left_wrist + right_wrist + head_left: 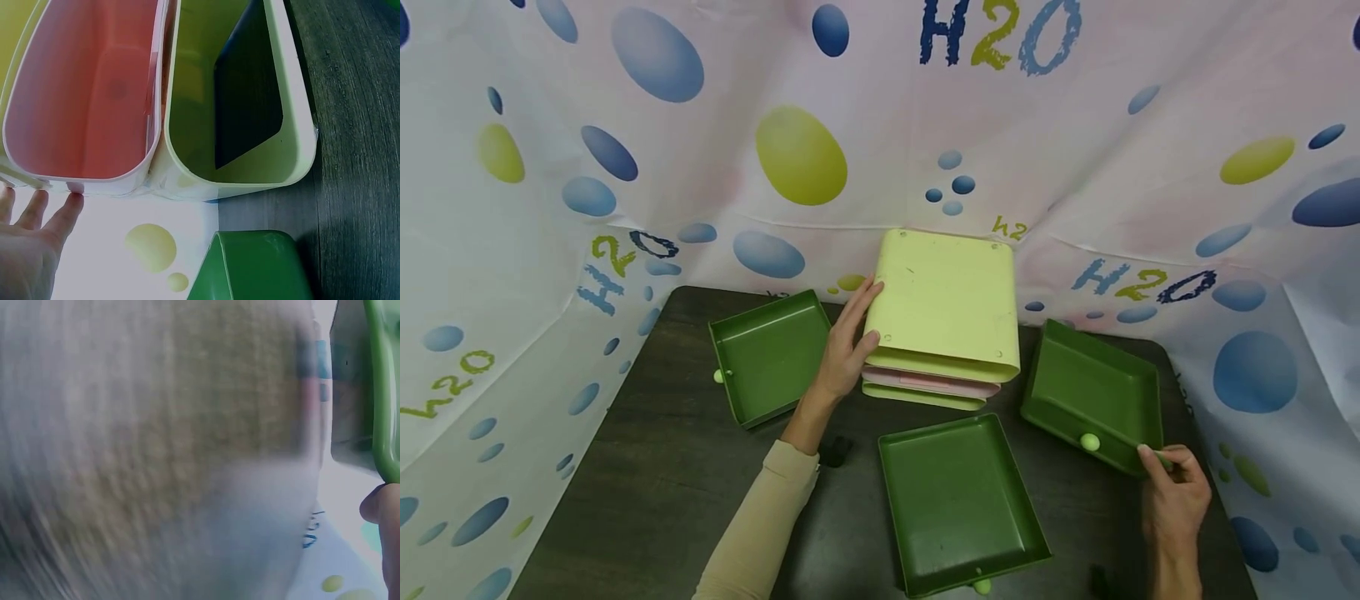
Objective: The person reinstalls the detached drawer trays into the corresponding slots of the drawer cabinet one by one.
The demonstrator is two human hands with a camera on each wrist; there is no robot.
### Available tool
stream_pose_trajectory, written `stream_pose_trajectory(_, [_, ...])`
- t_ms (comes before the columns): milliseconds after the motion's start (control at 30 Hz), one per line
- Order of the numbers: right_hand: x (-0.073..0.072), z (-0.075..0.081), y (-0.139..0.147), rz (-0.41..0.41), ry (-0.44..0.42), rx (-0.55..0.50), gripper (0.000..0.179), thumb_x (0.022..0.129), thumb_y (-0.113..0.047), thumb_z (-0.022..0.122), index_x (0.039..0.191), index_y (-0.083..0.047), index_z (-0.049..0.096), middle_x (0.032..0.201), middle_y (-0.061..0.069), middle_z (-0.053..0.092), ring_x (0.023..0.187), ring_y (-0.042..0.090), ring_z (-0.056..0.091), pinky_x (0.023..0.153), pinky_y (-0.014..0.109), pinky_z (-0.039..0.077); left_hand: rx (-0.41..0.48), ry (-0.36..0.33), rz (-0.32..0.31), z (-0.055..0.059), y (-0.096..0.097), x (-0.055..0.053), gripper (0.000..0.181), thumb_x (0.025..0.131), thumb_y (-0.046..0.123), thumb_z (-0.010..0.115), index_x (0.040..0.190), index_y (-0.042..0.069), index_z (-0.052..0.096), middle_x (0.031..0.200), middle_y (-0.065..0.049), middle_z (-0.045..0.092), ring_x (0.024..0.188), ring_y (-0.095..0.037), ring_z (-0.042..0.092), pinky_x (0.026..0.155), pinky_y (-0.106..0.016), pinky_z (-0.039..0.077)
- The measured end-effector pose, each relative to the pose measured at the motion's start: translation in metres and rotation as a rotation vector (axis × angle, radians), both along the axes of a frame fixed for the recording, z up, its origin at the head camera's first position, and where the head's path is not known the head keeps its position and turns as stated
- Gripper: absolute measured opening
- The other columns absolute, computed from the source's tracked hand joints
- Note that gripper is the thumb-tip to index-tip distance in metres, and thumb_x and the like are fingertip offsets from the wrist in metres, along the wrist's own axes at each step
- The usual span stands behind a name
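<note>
A stacked drawer housing has a pale yellow upper shell (947, 292), a pink middle shell (925, 381) and a yellow lower shell (925, 395). My left hand (846, 346) touches its left side with extended fingers. The left wrist view shows the open fronts of the pink shell (119, 94) and lower yellow shell (294, 144); fingertips of the left hand (28, 256) touch the side. At the right, my right hand (1178, 504) pinches the near right corner of a green drawer (1093, 379) with a light green knob (1089, 442). Thumb and green rim (384, 425) meet in the right wrist view.
Another green drawer (775, 350) lies left of the housing, its knob facing left. A third green drawer (958, 500) lies in front, knob towards me. All stand on a dark table (647, 467). A patterned white curtain (880, 108) encloses the back and sides.
</note>
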State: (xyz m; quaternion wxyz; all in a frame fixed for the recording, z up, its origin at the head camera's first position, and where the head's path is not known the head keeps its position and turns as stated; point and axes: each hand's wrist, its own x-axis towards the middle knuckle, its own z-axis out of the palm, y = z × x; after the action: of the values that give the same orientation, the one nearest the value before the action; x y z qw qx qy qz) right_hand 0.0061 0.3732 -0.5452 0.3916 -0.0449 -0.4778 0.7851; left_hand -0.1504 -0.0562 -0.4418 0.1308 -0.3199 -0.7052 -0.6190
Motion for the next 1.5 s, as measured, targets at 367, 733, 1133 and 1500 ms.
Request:
stream_pose_trajectory(367, [0.009, 0.020, -0.008, 0.097, 0.142, 0.019, 0.011, 0.077, 0.041, 0.048, 0.080, 0.030, 0.051, 0.079, 0.020, 0.053, 0.073, 0.024, 0.049, 0.066, 0.027, 0.053, 0.005, 0.011, 0.002, 0.003, -0.001, 0.001, 0.084, 0.103, 0.055, 0.040, 0.145, -0.018, 0.032, 0.154, -0.038, 0.020, 0.144, -0.050, 0.021, 0.115, -0.059, 0.023])
stream_pose_trajectory(733, [0.021, 0.031, -0.014, 0.070, 0.122, 0.041, 0.012, 0.076, 0.041, 0.048, 0.076, 0.030, 0.049, 0.076, 0.018, 0.049, 0.069, 0.022, 0.044, 0.064, 0.025, 0.052, 0.000, -0.004, 0.000, 0.002, 0.001, 0.002, 0.085, 0.103, 0.057, 0.041, 0.146, -0.016, 0.034, 0.155, -0.036, 0.021, 0.145, -0.047, 0.021, 0.116, -0.058, 0.022])
stream_pose_trajectory(1133, [0.043, 0.045, -0.029, 0.044, 0.046, 0.113, 0.009, 0.077, 0.038, 0.054, 0.079, 0.029, 0.050, 0.079, 0.017, 0.050, 0.064, 0.019, 0.039, 0.060, 0.022, 0.048, -0.005, -0.022, 0.013, 0.002, 0.001, 0.003, 0.084, 0.103, 0.056, 0.040, 0.146, -0.015, 0.033, 0.155, -0.035, 0.022, 0.146, -0.046, 0.020, 0.115, -0.060, 0.022])
stream_pose_trajectory(1500, [0.052, 0.054, -0.037, 0.065, -0.023, 0.144, 0.014, 0.080, 0.036, 0.052, 0.076, 0.023, 0.049, 0.079, 0.014, 0.045, 0.049, 0.011, 0.021, 0.049, 0.024, 0.028, -0.008, -0.045, 0.005, 0.005, 0.001, 0.002, 0.085, 0.102, 0.057, 0.040, 0.147, -0.015, 0.032, 0.156, -0.035, 0.019, 0.147, -0.045, 0.019, 0.115, -0.059, 0.022])
